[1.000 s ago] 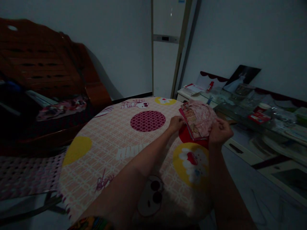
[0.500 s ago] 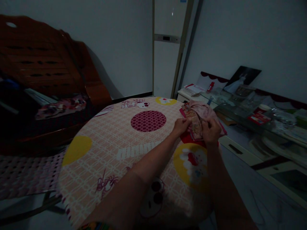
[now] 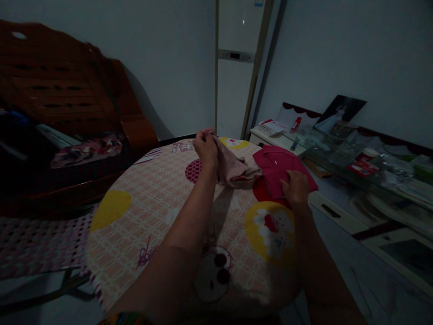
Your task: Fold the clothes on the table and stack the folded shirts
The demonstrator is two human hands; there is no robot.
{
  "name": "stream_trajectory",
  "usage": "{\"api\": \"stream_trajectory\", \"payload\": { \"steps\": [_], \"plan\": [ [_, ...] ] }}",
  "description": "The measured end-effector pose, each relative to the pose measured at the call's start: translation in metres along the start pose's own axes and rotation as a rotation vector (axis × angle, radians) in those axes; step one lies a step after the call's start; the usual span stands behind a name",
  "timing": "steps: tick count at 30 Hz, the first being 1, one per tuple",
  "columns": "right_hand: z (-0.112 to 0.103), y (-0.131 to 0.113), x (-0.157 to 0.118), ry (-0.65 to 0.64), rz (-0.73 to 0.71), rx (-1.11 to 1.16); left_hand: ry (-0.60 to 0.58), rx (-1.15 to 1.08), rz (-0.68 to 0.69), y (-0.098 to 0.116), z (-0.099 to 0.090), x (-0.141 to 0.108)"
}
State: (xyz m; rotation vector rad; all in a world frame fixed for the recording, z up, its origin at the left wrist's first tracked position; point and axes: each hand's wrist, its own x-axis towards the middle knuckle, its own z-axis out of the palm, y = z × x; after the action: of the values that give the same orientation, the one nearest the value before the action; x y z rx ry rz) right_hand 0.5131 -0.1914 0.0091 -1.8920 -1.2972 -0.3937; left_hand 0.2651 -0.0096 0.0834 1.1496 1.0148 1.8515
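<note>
Your left hand has the pale pink cloth pinched at its far left end, the bunched rest trailing right over the round table. Your right hand is at the near side of the folded magenta cloth, grip unclear. Wooden bench far left, glass shelf to the right, white upright unit at the far side

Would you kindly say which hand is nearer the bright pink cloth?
Right. The right hand is at the near edge of the bright pink cloth; the left hand is away to its left, holding the pale pink cloth.
</note>
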Motion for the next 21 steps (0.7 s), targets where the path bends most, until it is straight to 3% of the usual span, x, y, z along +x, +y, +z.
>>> {"api": "stream_trajectory", "payload": {
  "steps": [3, 6, 9, 11, 13, 16, 21],
  "plan": [
    [0.005, 0.014, 0.001, -0.006, -0.012, -0.116, 0.105, 0.032, 0.166, 0.015, -0.026, 0.024],
    [0.006, 0.014, 0.006, 0.013, 0.051, -0.128, 0.034, 0.024, 0.181, 0.022, -0.037, 0.015],
    [0.003, -0.010, 0.012, 0.041, 0.096, -0.011, -0.178, 0.029, 0.101, 0.019, -0.038, -0.015],
    [0.003, -0.039, 0.013, 0.013, 0.087, 0.278, -0.381, 0.032, 0.043, 0.015, -0.038, -0.036],
    [0.007, -0.069, 0.013, -0.129, 0.117, 0.700, -0.592, 0.051, -0.018, 0.010, -0.042, -0.049],
    [0.012, -0.101, 0.012, -0.195, 0.163, 1.100, -0.810, 0.164, -0.034, 0.001, -0.055, -0.050],
    [0.013, -0.118, 0.009, -0.219, 0.201, 1.281, -1.017, 0.421, 0.096, -0.017, -0.079, -0.041]
  ]
}}
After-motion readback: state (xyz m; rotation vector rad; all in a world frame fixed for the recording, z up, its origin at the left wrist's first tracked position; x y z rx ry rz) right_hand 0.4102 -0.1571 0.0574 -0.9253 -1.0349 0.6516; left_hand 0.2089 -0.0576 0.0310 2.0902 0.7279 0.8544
